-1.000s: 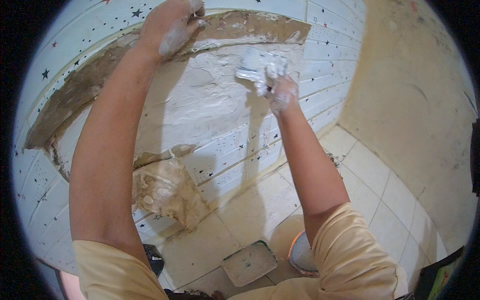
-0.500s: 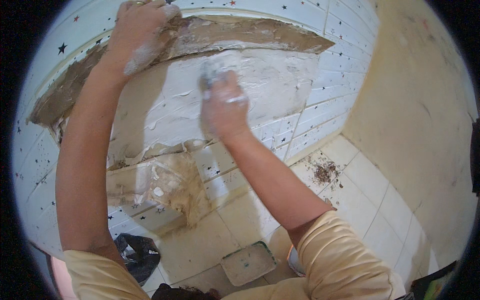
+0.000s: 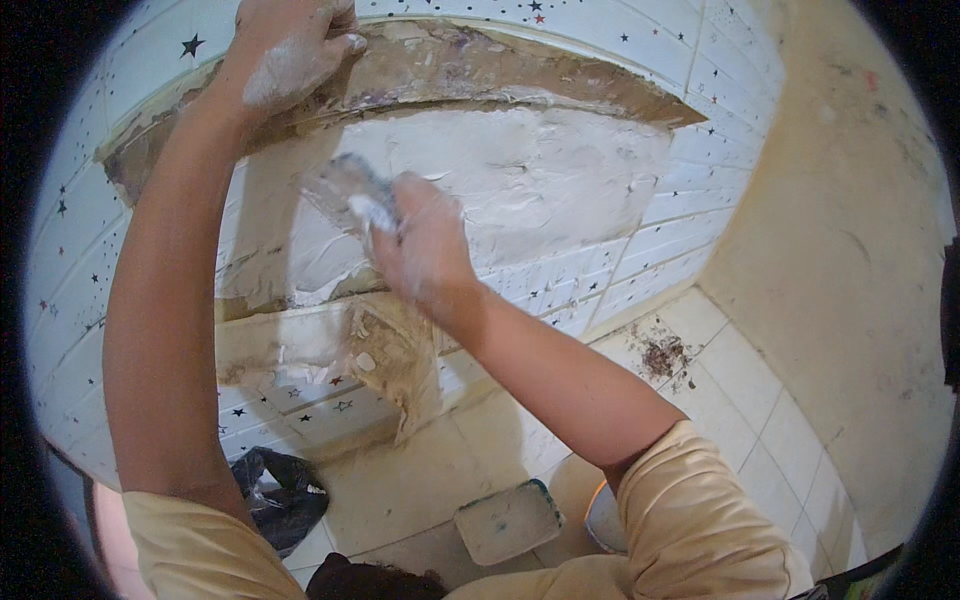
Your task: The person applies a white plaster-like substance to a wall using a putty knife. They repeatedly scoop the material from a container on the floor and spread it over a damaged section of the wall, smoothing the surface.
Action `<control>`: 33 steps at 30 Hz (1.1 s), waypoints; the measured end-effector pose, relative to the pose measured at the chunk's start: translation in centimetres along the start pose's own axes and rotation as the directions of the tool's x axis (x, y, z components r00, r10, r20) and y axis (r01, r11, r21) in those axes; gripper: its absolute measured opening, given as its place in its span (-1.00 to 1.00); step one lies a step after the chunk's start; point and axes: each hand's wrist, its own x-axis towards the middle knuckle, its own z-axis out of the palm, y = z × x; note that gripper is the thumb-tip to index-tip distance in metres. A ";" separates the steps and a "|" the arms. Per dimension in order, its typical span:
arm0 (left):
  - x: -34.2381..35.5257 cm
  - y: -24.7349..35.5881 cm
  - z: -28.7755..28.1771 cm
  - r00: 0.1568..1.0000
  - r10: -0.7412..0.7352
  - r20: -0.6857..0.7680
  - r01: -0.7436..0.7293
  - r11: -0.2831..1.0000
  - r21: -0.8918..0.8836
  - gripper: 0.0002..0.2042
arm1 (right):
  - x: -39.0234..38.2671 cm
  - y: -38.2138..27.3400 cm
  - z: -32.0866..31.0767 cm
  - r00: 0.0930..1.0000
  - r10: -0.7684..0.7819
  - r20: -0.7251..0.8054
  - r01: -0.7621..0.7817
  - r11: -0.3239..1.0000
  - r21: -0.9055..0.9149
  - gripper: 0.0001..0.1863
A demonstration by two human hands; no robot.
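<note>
One wide white plaster patch point(image 3: 550, 175) spans the upper middle, under a torn brown strip point(image 3: 470, 62) that the left hand's point(image 3: 295, 55) curled fingers meet, upper left; whether they grip it I cannot tell. Along the bottom: a black bag point(image 3: 282, 505), contents hidden, a stained shallow tray point(image 3: 508, 525) and an orange-rimmed bucket point(image 3: 592, 510), partly covered by a sleeve point(image 3: 700, 510). Left of centre, the right hand's point(image 3: 428, 240) fingers close around a blurred scraper point(image 3: 358, 180) over the patch.

Tilted scraper point(image 3: 362, 188), white-smeared, ridged white plaster point(image 3: 550, 175)
</note>
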 end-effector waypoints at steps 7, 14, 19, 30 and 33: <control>0.0 -0.2 0.2 0.997 -0.072 0.015 0.074 0.987 -0.145 -0.81 | 1.4 10.5 -4.1 0.739 0.673 0.043 -0.599 0.626 0.500 -0.81; -0.1 -0.1 -0.2 0.992 -0.122 0.008 0.122 0.985 -0.123 -0.80 | 0.3 15.3 -13.3 0.689 0.659 -0.302 -0.615 0.752 0.239 -0.83; 0.2 0.4 0.1 0.986 -0.167 -0.005 0.162 0.967 -0.198 -0.81 | -1.8 14.8 -12.5 0.784 0.441 -0.436 -0.606 0.695 -0.387 -0.72; 0.4 -1.9 3.4 0.995 -0.025 -0.101 0.017 0.996 -0.083 -0.83 | -3.4 -0.4 0.5 0.958 0.200 0.203 -0.101 0.904 -0.415 -0.81; 0.0 -1.9 3.3 0.995 -0.015 -0.100 0.001 0.991 -0.134 -0.80 | -1.6 -3.4 -0.9 0.959 0.209 0.191 -0.161 0.958 -0.238 -0.82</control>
